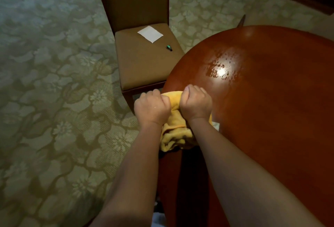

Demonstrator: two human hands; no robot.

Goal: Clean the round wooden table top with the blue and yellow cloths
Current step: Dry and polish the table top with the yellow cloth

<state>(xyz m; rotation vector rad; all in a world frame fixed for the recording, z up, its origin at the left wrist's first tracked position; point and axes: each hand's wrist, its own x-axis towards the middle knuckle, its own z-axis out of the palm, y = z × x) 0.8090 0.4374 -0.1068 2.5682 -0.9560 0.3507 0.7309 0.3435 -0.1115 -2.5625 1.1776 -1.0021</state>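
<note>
We are gripping the yellow cloth (174, 132) with both fists at the near-left edge of the round wooden tabletop (271, 100). Our left hand (152, 108) is holding a tight grip on one bunched end, and our right hand (196, 102) is clenching the other, with the rest hanging below between our wrists. A chair (144, 60) beside the tabletop is carrying a white paper square (150, 34) and a small dark-green object (169, 47).

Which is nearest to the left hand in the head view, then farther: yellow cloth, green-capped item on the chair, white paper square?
From the left hand:
1. Yellow cloth, gripped in it at the table edge.
2. Green-capped item, on the chair seat, near side.
3. White paper square, farther back on the seat.
</note>
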